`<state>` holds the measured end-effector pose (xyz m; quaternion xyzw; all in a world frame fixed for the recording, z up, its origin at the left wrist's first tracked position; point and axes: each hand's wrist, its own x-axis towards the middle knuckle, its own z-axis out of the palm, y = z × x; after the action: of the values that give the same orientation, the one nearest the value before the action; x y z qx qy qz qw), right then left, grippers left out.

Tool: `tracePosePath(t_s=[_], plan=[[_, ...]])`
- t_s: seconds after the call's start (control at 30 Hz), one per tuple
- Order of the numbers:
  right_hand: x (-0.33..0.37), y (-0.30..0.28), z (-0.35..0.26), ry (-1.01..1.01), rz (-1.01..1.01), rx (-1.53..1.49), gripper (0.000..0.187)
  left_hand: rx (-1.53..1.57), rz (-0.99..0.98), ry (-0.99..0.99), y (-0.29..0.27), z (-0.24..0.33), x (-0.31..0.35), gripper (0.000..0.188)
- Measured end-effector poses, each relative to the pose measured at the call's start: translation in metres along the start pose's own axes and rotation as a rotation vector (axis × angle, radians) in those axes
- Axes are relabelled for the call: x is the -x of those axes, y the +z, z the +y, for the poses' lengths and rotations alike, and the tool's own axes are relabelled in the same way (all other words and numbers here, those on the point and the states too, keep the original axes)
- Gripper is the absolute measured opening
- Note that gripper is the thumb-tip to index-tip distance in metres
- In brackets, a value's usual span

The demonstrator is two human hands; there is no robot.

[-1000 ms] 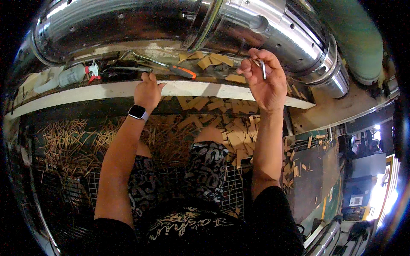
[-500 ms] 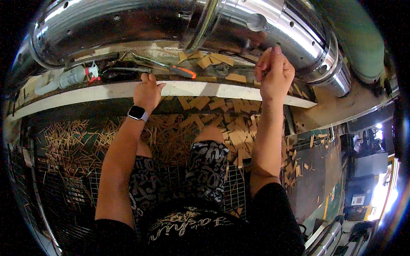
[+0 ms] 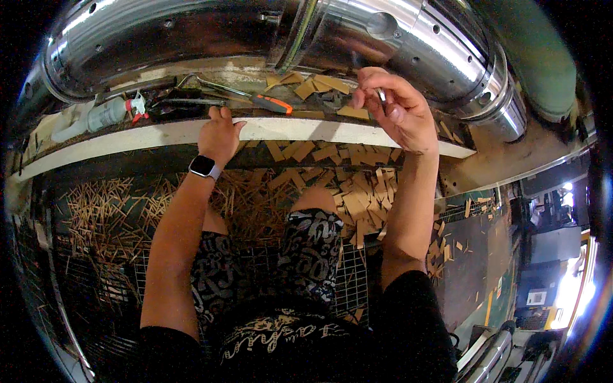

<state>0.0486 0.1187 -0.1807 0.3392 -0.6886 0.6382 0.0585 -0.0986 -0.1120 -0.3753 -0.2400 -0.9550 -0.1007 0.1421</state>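
My left hand (image 3: pixel 219 137), a watch on its wrist, is closed over the edge of a long white beam (image 3: pixel 281 131). Raised beyond the beam's right part, my right hand (image 3: pixel 405 115) has its fingers curled. Between its thumb and fingers shows a small, light, shiny piece (image 3: pixel 382 94), too small to name. Behind that hand lies a large shiny metal cylinder (image 3: pixel 408 38) with round holes. On the ledge past the beam rests a tool with an orange and grey handle (image 3: pixel 271 105) and a thin metal shaft.
A spray bottle (image 3: pixel 96 120) with a red and white head lies at the left of the ledge. Cardboard scraps (image 3: pixel 313 86) are on the ledge, and many more cardboard pieces (image 3: pixel 364 198) litter the floor around my legs. A green cylinder (image 3: pixel 539 57) stands at the upper right.
My right hand has turned and its fingers have loosened from a tight curl, showing the small light piece. Its forearm has shifted slightly right. My left hand stays on the beam.
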Motion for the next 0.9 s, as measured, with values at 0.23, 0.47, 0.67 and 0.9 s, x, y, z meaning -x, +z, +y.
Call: tracePosePath(t_s=[0.23,0.47,0.67,0.9], plan=[[-0.007,-0.006,-0.016,0.156,0.008,0.306,0.019,-0.065,0.069,0.043,0.019,-0.007,-0.003,0.050],[-0.009,0.014,-0.003,-0.091,0.413,0.701,0.016,0.022,0.113,0.047,0.019,-0.009,-0.001,0.051],[-0.009,0.039,0.027,-0.151,0.999,0.850,0.020,0.022,0.099,0.024,0.011,-0.008,0.001,0.046],[-0.002,0.028,-0.024,0.040,0.616,1.342,0.018,0.212,0.030,0.002,0.002,-0.009,0.000,0.042]])
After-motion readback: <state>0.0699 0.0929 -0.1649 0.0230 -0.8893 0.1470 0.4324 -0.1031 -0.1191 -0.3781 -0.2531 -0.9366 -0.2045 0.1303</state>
